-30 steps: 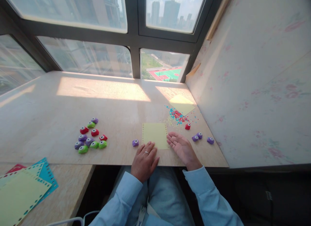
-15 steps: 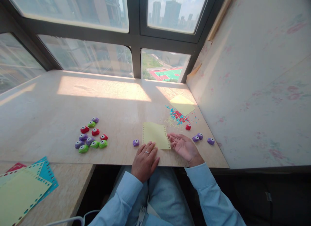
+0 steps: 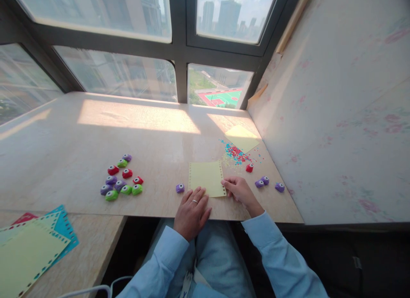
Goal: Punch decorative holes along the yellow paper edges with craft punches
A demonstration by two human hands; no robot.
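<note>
A pale yellow sheet of paper [image 3: 206, 176] lies before me, with small punched holes down its left and right edges. My left hand [image 3: 193, 210], a ring on one finger, rests flat on the sheet's lower left corner, fingers stretched out. At the right edge, my right hand [image 3: 239, 191] pinches the paper between thumb and forefinger; its other fingers are curled under and partly hidden. Just left of the sheet sits a purple craft punch [image 3: 180, 188]. To the right are a red punch [image 3: 249, 167] and several purple ones, among them a purple punch [image 3: 279, 187].
Red, blue and yellow paper bits [image 3: 236, 154] are scattered beyond the sheet, beside another yellow sheet [image 3: 242, 137]. Several red, green and purple punches [image 3: 120, 185] cluster at left. Punched coloured sheets [image 3: 35, 251] lie lower left. A wall [image 3: 346, 131] bounds the right side.
My right hand has turned from palm-up with loose fingers to a pinch on the paper's right edge. The left hand has stayed on the sheet.
</note>
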